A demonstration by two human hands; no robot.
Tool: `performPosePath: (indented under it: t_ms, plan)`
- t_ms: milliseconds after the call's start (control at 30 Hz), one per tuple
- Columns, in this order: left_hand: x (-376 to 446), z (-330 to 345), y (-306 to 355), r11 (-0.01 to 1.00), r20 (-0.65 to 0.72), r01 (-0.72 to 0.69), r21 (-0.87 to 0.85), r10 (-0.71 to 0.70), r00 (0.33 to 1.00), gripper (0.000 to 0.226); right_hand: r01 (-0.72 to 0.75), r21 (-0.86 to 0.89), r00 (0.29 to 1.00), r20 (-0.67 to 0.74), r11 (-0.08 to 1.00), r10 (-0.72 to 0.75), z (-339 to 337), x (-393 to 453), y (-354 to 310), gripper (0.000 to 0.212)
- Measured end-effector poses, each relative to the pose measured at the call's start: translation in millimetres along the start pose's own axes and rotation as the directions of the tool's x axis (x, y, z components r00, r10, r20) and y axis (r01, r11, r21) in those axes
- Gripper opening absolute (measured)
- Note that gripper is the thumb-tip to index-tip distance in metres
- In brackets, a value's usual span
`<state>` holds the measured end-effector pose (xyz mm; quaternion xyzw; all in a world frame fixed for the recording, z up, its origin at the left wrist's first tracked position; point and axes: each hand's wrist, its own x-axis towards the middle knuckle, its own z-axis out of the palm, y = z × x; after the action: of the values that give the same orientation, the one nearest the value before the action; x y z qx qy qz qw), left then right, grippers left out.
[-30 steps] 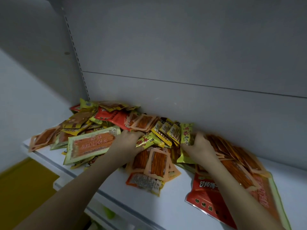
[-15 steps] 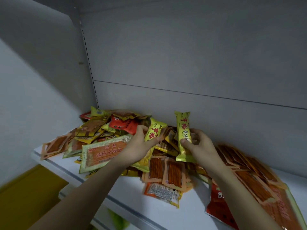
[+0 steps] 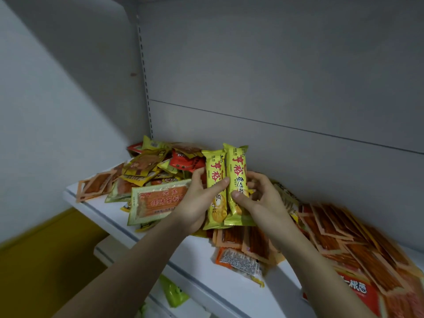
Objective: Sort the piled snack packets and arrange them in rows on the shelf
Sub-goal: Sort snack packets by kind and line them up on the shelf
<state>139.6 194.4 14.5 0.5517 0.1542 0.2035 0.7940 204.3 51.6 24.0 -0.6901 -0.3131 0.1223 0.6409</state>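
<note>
A heap of snack packets (image 3: pixel 158 171), yellow, red and orange, covers the white shelf (image 3: pixel 197 255). My left hand (image 3: pixel 195 203) grips a long yellow packet with red characters (image 3: pixel 214 171), thumb across its front. My right hand (image 3: pixel 261 200) pinches a second, matching yellow packet (image 3: pixel 237 166). The two packets stand upright side by side, touching, above the middle of the heap. Flat orange strip packets (image 3: pixel 339 230) fan out to the right.
The grey back panel (image 3: pixel 275 88) rises just behind the heap, with a slotted upright (image 3: pixel 144 72) at the left corner. A large green-edged orange packet (image 3: pixel 156 203) lies left of my hands. A lower shelf (image 3: pixel 119 253) and a green packet (image 3: pixel 173 292) show beneath.
Both hands lifted a yellow packet each out of the heap and brought them together, upright and side by side. The view has moved closer and shifted right.
</note>
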Motion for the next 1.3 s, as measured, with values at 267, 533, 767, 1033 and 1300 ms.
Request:
performPosePath:
  t_ms: [267, 533, 767, 1033, 1300]
  plan:
    - [-15.3, -62.6, 19.6, 0.996, -0.149, -0.068, -0.056, 0.059, 0.987, 0.066, -0.005, -0.088, 0.979, 0.202, 0.996, 0.023, 59.2, 12.6, -9.8, 0.049]
    - [9.0, -149.1, 82.0, 0.99, -0.078, -0.132, 0.051, 0.136, 0.988, 0.041, 0.114, -0.178, 0.967, 0.247, 0.977, -0.067, 160.7, 68.4, -28.5, 0.048]
    - [57.8, -250.0, 128.8, 0.995, -0.152, -0.074, 0.06, 0.083, 0.985, 0.029, 0.158, -0.299, 0.954, 0.291, 0.941, -0.068, 240.1, 154.2, -35.5, 0.047]
    - [129.4, -317.9, 129.1, 1.0, -0.108, 0.024, -0.002, -0.024, 0.994, 0.054, 0.123, -0.838, 0.98, 0.188, 0.532, 0.07, 269.3, 303.9, -10.0, 0.037]
    - [155.1, -335.8, 113.5, 0.994, -0.058, 0.106, -0.036, -0.108, 0.992, 0.04, 0.224, -0.954, 0.951, 0.259, 0.198, 0.169, 300.9, 338.0, 34.9, 0.023]
